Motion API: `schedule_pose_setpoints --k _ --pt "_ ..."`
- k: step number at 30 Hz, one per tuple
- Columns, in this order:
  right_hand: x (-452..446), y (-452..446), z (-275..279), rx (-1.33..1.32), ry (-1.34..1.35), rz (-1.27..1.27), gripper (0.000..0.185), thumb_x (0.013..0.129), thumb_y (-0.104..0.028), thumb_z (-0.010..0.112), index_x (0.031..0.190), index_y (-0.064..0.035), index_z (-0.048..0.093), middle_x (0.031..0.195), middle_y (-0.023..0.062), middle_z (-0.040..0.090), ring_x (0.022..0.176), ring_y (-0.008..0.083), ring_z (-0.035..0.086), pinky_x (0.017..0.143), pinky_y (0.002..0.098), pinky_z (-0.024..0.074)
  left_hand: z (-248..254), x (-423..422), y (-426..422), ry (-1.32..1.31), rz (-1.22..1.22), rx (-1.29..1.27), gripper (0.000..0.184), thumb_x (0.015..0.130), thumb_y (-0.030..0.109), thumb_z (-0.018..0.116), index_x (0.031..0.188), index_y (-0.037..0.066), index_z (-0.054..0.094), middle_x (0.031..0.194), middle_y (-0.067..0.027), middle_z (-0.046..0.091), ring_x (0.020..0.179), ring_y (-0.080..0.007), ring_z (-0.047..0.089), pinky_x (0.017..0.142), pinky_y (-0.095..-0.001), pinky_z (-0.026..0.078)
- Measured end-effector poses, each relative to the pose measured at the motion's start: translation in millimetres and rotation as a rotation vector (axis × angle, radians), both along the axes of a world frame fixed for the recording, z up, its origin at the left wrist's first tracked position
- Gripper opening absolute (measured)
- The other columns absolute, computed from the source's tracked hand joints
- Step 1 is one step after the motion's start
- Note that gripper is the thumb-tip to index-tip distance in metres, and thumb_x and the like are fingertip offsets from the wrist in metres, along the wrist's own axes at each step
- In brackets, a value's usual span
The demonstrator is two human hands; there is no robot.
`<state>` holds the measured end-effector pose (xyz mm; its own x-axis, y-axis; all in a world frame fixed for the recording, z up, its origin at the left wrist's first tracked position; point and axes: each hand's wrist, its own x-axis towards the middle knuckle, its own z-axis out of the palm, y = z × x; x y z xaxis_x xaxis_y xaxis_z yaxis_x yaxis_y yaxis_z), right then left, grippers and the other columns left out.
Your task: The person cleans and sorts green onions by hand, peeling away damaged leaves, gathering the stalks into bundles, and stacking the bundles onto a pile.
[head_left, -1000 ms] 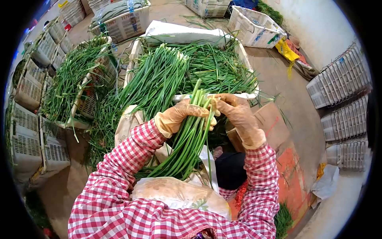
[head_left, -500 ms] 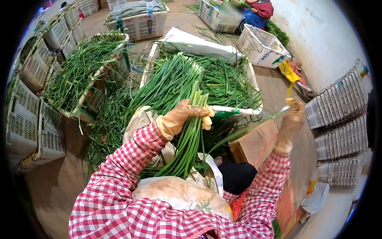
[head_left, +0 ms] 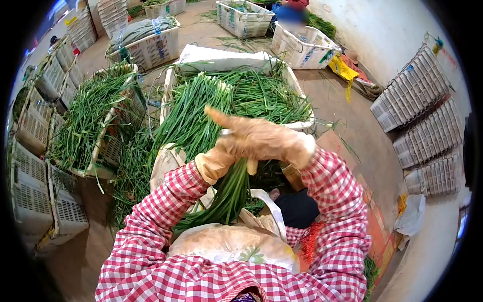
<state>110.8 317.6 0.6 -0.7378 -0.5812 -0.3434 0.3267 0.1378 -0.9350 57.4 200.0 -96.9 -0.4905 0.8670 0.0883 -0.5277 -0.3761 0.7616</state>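
My gloved left hand (head_left: 220,157) is wrapped round a bunch of long green stalks (head_left: 229,199), whose leaves hang down toward my lap. Across the top of the bunch lies my gloved right hand (head_left: 266,141), blurred by motion, with one finger stretched out to the left. It overlaps my left hand and hides the stalks' pale ends. Just beyond both hands stands a white crate (head_left: 303,124) heaped with green stalks (head_left: 201,103), a bundle with pale tips lying on its left part.
Another crate (head_left: 95,156) piled with greens stands at the left, beside stacked crates (head_left: 30,181). More stacked crates (head_left: 415,90) lean along the right wall. A person (head_left: 292,12), partly visible, is at the far top near a white crate (head_left: 304,48).
My right hand first swung out to the right with a thin leaf, and is now back over my left hand. The leaf is no longer seen. My left hand still holds the bunch.
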Motion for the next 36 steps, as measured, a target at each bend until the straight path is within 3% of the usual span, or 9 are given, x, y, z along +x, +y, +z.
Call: schedule_pose_setpoints --k 3,10,14,19,20,24,26,30,36 --pt "0.9 31.8 -24.0 0.482 1.163 -0.431 0.090 0.082 -0.055 0.058 0.146 -0.0082 0.017 0.140 0.0240 0.036 0.117 0.0353 0.050 0.092 0.0377 0.0469 35.9 -23.9 -12.0 0.258 0.095 -0.171 0.022 0.087 0.022 0.062 0.098 0.004 0.061 0.070 -0.0019 0.060 0.057 -0.0098 0.056 0.053 -0.0197 0.044" --pt "59.9 -19.3 -33.8 0.430 0.862 -0.750 0.091 0.073 -0.044 0.072 0.141 -0.0064 0.024 0.137 0.0186 0.037 0.127 0.0308 0.034 0.103 0.0380 0.0302 83.1 73.1 82.3 1.534 1.162 0.056 0.046 0.081 0.008 0.051 0.126 0.008 0.044 0.075 -0.0045 0.049 0.065 -0.0187 0.050 0.057 -0.0353 0.044" --pt "69.5 -18.7 -47.2 0.347 0.767 -0.870 0.079 0.073 -0.036 0.072 0.135 -0.0081 0.032 0.127 0.0176 0.044 0.117 0.0298 0.043 0.095 0.0376 0.0362 95.5 107.7 64.9 1.834 0.928 0.191 0.055 0.071 0.007 0.060 0.123 -0.004 0.044 0.057 -0.0006 0.045 0.048 -0.0167 0.045 0.042 -0.0328 0.037" --pt "77.1 2.4 -48.3 0.282 0.724 -1.029 0.065 0.072 -0.026 0.072 0.128 -0.0104 0.042 0.115 0.0162 0.054 0.104 0.0285 0.053 0.085 0.0372 0.0438 83.1 93.4 93.0 1.327 0.856 0.515 0.056 0.073 0.015 0.066 0.125 0.004 0.047 0.053 -0.0020 0.046 0.048 -0.0227 0.052 0.047 -0.0350 0.044" --pt "78.9 11.4 -44.7 0.299 0.735 -1.060 0.063 0.072 -0.024 0.072 0.127 -0.0108 0.045 0.113 0.0160 0.056 0.101 0.0282 0.055 0.083 0.0371 0.0453 87.7 85.3 104.0 1.728 1.438 -0.297 0.045 0.084 0.022 0.053 0.124 0.002 0.049 0.078 -0.0057 0.054 0.069 -0.0177 0.057 0.064 -0.0327 0.048" --pt "96.1 64.7 -10.9 0.676 0.946 -1.080 0.053 0.072 -0.016 0.072 0.121 -0.0126 0.053 0.103 0.0149 0.064 0.091 0.0272 0.064 0.075 0.0368 0.0514 138.1 39.5 70.9 0.463 0.072 0.466 0.038 0.092 0.024 0.048 0.121 0.000 0.050 0.118 -0.0113 0.054 0.091 -0.0175 0.060 0.082 -0.0347 0.049" --pt "116.0 104.3 15.1 1.135 1.168 -0.933 0.046 0.073 -0.014 0.071 0.117 -0.0153 0.058 0.095 0.0134 0.067 0.084 0.0266 0.067 0.070 0.0364 0.0534 135.2 31.5 84.3 0.109 -0.113 0.530 0.052 0.091 0.026 0.051 0.126 -0.011 0.041 0.085 -0.0127 0.063 0.093 -0.0245 0.059 0.085 -0.0357 0.047" --pt "191.9 172.2 16.7 1.755 0.792 -0.946 0.039 0.076 -0.017 0.067 0.114 -0.0194 0.061 0.086 0.0105 0.067 0.075 0.0257 0.067 0.065 0.0376 0.0533 91.1 -13.1 94.9 0.189 0.018 0.576 0.045 0.090 0.028 0.054 0.118 -0.008 0.053 0.102 -0.0171 0.064 0.094 -0.0253 0.062 0.092 -0.0381 0.048" --pt "235.9 271.9 -108.9 1.968 0.037 -0.803 0.026 0.078 -0.011 0.058 0.102 -0.0169 0.065 0.086 0.0135 0.066 0.079 0.0308 0.065 0.069 0.0412 0.0522 -13.7 6.4 75.5 0.175 -0.184 -0.238 0.033 0.088 0.031 0.059 0.101 0.001 0.061 0.092 -0.0101 0.066 0.082 -0.0204 0.065 0.082 -0.0344 0.052"
